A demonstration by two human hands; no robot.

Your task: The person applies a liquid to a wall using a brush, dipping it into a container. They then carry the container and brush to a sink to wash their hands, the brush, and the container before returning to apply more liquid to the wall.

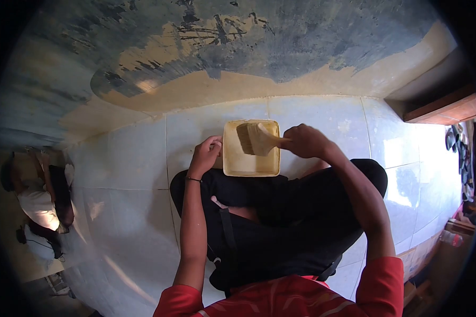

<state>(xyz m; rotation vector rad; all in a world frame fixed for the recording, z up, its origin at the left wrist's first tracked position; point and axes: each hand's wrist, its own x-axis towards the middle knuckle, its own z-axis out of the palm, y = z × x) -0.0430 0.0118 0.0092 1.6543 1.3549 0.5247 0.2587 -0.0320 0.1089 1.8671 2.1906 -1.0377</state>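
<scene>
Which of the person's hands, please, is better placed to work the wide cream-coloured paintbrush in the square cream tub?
The right hand, probably: it already grips the wide cream-coloured paintbrush, bristles over the square cream tub. The left hand merely rests at the tub's left rim, seemingly steadying it.

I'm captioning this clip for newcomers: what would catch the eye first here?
Centre frame, the right hand holds a wide cream-coloured paintbrush over a square cream plastic tub on the pale tiled floor, while the left hand grips the tub's left rim. Behind it, the blue wall with worn, flaking paint shows tan patches.
</scene>
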